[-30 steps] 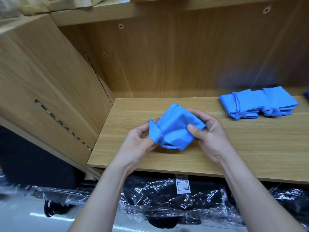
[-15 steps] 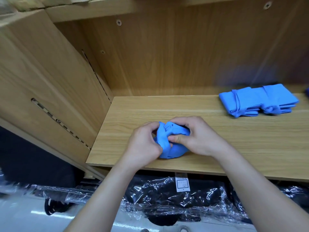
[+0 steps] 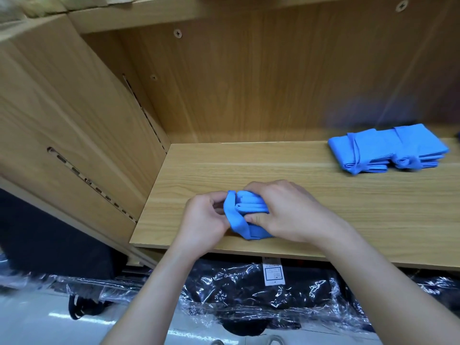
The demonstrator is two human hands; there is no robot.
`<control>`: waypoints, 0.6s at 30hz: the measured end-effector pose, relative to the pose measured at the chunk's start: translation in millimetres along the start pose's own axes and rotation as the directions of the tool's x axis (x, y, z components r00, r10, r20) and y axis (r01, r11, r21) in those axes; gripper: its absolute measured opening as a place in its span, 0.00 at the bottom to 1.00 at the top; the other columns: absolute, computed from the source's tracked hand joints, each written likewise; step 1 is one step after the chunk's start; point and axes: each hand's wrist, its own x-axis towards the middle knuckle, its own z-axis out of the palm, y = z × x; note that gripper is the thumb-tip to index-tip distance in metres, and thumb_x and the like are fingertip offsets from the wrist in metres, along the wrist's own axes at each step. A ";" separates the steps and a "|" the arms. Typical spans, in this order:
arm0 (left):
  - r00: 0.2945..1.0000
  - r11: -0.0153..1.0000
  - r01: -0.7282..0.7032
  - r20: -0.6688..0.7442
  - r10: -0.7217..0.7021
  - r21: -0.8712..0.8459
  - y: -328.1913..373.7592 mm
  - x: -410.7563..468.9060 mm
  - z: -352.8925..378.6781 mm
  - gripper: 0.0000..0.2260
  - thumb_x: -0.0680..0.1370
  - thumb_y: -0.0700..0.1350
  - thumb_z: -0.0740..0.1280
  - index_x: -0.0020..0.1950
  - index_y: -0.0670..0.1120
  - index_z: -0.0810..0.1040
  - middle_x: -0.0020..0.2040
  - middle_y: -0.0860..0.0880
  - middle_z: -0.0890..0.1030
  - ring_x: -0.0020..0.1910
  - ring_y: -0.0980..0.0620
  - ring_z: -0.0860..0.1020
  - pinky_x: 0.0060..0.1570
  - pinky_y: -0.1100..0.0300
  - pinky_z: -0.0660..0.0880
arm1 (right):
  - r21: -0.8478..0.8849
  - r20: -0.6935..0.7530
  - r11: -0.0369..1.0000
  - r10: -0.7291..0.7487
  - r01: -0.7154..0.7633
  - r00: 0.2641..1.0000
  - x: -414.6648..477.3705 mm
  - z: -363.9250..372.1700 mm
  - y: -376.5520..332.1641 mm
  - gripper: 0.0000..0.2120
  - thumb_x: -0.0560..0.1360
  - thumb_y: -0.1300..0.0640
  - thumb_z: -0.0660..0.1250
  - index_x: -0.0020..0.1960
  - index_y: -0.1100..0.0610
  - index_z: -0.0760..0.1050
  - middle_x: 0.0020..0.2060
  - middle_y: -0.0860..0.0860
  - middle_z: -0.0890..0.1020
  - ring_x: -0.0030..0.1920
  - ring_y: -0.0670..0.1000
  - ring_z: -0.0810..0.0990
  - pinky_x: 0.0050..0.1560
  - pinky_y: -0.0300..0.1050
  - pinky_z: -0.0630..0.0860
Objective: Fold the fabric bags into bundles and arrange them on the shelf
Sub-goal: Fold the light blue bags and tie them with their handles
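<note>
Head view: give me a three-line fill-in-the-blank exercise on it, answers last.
The left hand and right hand both grip a small bag coloured ____.
Finished bundles lie on the shelf to the ____ of the hands.
Under the shelf, black goods sit wrapped in clear ____.
Answers: blue; right; plastic.

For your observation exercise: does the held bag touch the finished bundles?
No, the bag lies near the front edge of the shelf, well apart from the bundles at the right.

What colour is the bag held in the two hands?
Plain bright blue bag, no pattern visible; the head view shows it.
</note>
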 end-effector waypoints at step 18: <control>0.964 0.964 0.260 0.039 -0.262 0.051 12.0 -0.9 -26.4 0.07 0.74 0.45 0.74 0.44 0.42 0.85 0.36 0.47 0.82 0.36 0.53 0.75 0.41 0.58 0.69 | -0.167 -0.348 0.976 -0.188 0.137 0.918 -0.7 33.4 -10.9 0.12 0.71 0.49 0.62 0.39 0.55 0.80 0.29 0.48 0.77 0.33 0.55 0.77 0.31 0.44 0.75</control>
